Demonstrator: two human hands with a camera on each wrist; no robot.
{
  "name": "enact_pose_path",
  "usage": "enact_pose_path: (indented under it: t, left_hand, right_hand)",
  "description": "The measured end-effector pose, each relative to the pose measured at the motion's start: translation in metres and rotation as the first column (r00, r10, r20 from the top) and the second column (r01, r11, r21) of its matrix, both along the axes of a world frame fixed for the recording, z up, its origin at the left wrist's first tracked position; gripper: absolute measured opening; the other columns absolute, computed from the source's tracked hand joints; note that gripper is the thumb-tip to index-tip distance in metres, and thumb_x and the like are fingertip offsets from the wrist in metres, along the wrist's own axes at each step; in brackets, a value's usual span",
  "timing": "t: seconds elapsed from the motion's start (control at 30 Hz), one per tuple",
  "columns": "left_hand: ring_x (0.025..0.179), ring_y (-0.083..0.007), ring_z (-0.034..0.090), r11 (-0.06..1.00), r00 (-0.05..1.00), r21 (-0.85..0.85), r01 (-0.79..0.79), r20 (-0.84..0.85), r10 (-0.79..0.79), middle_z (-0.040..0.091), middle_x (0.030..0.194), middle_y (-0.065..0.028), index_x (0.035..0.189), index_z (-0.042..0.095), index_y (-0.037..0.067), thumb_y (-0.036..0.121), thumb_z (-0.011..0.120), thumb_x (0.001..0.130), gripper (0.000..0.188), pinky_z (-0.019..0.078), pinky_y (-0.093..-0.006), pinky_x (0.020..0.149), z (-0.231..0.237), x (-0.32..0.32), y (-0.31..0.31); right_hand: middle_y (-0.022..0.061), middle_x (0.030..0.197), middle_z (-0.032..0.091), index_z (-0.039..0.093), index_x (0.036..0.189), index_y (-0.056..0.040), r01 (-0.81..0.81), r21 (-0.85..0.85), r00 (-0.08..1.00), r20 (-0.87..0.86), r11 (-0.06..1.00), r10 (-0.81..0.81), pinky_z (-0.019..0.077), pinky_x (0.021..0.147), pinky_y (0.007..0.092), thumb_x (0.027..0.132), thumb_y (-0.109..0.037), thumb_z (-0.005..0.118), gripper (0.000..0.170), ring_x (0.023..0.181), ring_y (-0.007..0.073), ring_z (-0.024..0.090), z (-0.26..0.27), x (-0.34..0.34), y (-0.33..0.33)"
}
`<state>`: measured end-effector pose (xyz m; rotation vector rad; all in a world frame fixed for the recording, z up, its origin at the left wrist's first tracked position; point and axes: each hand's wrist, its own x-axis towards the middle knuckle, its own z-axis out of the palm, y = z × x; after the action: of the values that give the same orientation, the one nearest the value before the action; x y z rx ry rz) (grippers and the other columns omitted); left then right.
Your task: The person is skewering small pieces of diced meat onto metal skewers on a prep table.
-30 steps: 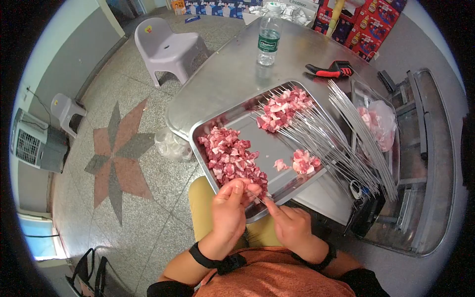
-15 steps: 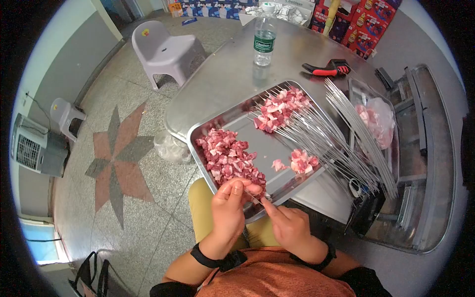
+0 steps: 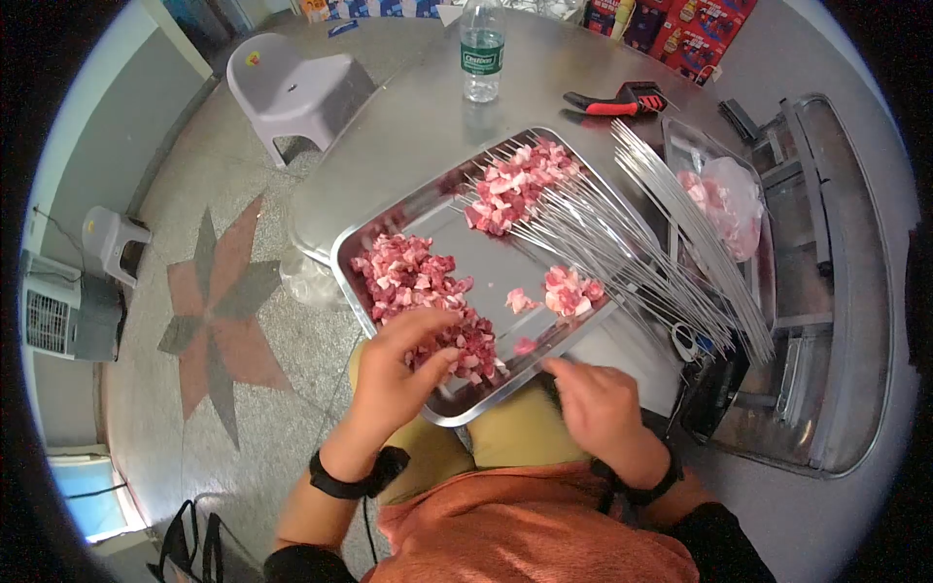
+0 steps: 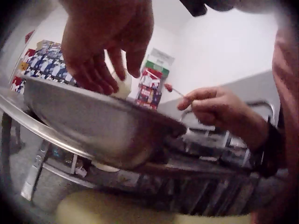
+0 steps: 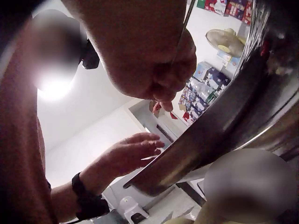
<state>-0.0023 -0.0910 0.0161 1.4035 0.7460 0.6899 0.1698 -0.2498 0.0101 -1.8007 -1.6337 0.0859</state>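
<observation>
My right hand (image 3: 598, 403) pinches a thin metal skewer (image 4: 177, 93) near the tray's front edge. A small piece of meat (image 4: 168, 87) sits on the skewer's tip. My left hand (image 3: 394, 374) is over the heap of diced red meat (image 3: 408, 277) at the tray's left, thumb and fingers apart, with its fingertips at the meat. Both heap and hand are in the large metal tray (image 3: 466, 262). Loaded skewers (image 3: 520, 185) lie at the tray's far side, handles over its right rim. A smaller pile of pale, fatty pieces (image 3: 569, 291) lies in the tray's right part.
Bare skewers (image 3: 690, 233) lie in a bundle across a second tray, beside bagged meat (image 3: 729, 204). A water bottle (image 3: 482, 53) and a black-and-red tool (image 3: 617, 100) are on the metal table (image 3: 408, 126). Plastic stools (image 3: 296, 87) stand on the floor at left.
My left hand has left the skewer tip and moved left over the red meat, its fingers spreading. The right hand has shifted right with the skewer. The head view has shifted too.
</observation>
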Motion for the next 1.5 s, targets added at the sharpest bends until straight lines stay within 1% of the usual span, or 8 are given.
enact_pose_path:
  t: [0.07, 0.37, 0.47, 0.5, 0.53, 0.7, 1.3, 1.5]
  left_hand:
    - [0.093, -0.0257, 0.055, 0.595, 0.859, 0.626, 0.504, -0.433, -0.271, 0.058, 0.102, -0.0068, 0.095, 0.061, 0.006, -0.001, 0.067, 0.064, 0.033, 0.0457, -0.0354, 0.079, -0.009, 0.000, 0.005]
    - [0.077, -0.0256, 0.054, 0.308, 0.725, 0.664, 0.681, -0.671, -0.156, 0.055, 0.083, -0.0066, 0.076, 0.062, 0.009, 0.010, 0.062, 0.063, 0.013, 0.0445, -0.0341, 0.068, -0.027, 0.031, 0.000]
    - [0.082, -0.0223, 0.055, 0.537, 0.851, 0.661, 0.524, -0.436, -0.293, 0.056, 0.085, -0.0061, 0.078, 0.058, 0.005, 0.003, 0.059, 0.074, 0.005, 0.0436, -0.0329, 0.073, -0.017, 0.025, 0.010]
    - [0.084, -0.0190, 0.056, 0.854, 0.924, 0.366, 0.369, -0.238, -0.298, 0.057, 0.086, -0.0053, 0.082, 0.056, 0.004, 0.003, 0.056, 0.079, 0.003, 0.0437, -0.0302, 0.074, -0.018, 0.020, 0.008]
    - [0.086, -0.0157, 0.056, 0.980, 0.979, -0.038, 0.194, -0.055, -0.196, 0.058, 0.088, -0.0046, 0.085, 0.054, 0.004, 0.002, 0.054, 0.084, 0.002, 0.0439, -0.0274, 0.075, -0.016, 0.016, 0.008]
    - [0.088, -0.0193, 0.061, 0.822, 0.996, -0.569, -0.030, 0.053, 0.073, 0.061, 0.095, -0.0101, 0.099, 0.053, 0.005, 0.018, 0.048, 0.092, 0.015, 0.0498, -0.0280, 0.076, 0.005, 0.015, 0.003]
    - [0.094, -0.0200, 0.059, 0.749, 0.924, -0.663, -0.020, 0.274, 0.268, 0.061, 0.098, -0.0075, 0.103, 0.054, 0.006, 0.017, 0.057, 0.086, 0.021, 0.0483, -0.0310, 0.081, 0.000, -0.002, -0.006]
    - [0.090, -0.0157, 0.060, 0.939, 0.968, -0.343, 0.021, 0.241, 0.066, 0.064, 0.096, -0.0080, 0.105, 0.059, 0.000, 0.008, 0.054, 0.087, 0.019, 0.0483, -0.0273, 0.081, 0.007, -0.012, 0.001]
  right_hand:
    - [0.0091, 0.070, 0.058, 0.057, 0.100, -0.0069, -0.004, -0.105, 1.000, -0.013, 0.994, 0.003, 0.0471, 0.055, 0.0389, 0.073, -0.006, 0.055, 0.027, 0.060, 0.0282, 0.058, 0.006, 0.009, -0.006]
    - [0.0092, 0.076, 0.061, 0.057, 0.100, -0.0074, -0.006, -0.094, 0.992, -0.122, 0.996, -0.005, 0.0478, 0.057, 0.0386, 0.075, -0.006, 0.057, 0.026, 0.063, 0.0286, 0.059, -0.002, 0.019, -0.013]
    - [0.0091, 0.077, 0.062, 0.057, 0.100, -0.0071, 0.004, -0.046, 0.989, -0.146, 0.999, -0.011, 0.0479, 0.057, 0.0385, 0.074, -0.006, 0.057, 0.026, 0.064, 0.0282, 0.059, -0.006, 0.021, -0.014]
    - [0.0089, 0.076, 0.061, 0.057, 0.101, -0.0070, -0.008, -0.070, 0.988, -0.156, 0.997, -0.003, 0.0478, 0.057, 0.0387, 0.075, -0.007, 0.057, 0.026, 0.064, 0.0282, 0.059, -0.007, 0.020, -0.014]
    - [0.0087, 0.075, 0.061, 0.057, 0.101, -0.0069, -0.028, -0.089, 0.986, -0.165, 0.996, 0.013, 0.0478, 0.056, 0.0389, 0.075, -0.007, 0.056, 0.026, 0.064, 0.0282, 0.059, -0.007, 0.018, -0.012]
    - [0.0093, 0.074, 0.060, 0.058, 0.101, -0.0059, -0.100, -0.093, 0.990, -0.106, 0.991, 0.090, 0.0470, 0.054, 0.0368, 0.072, -0.004, 0.056, 0.029, 0.061, 0.0275, 0.058, 0.008, 0.001, 0.003]
    - [0.0043, 0.063, 0.054, 0.057, 0.103, -0.0074, -0.090, -0.101, 0.986, 0.133, 0.991, 0.103, 0.0456, 0.049, 0.0354, 0.070, -0.007, 0.055, 0.033, 0.054, 0.0228, 0.056, 0.015, -0.022, 0.020]
    - [0.0053, 0.064, 0.053, 0.058, 0.103, -0.0062, -0.142, -0.156, 0.980, 0.115, 0.978, 0.161, 0.0447, 0.048, 0.0362, 0.068, -0.006, 0.056, 0.036, 0.053, 0.0238, 0.055, 0.033, -0.013, 0.018]
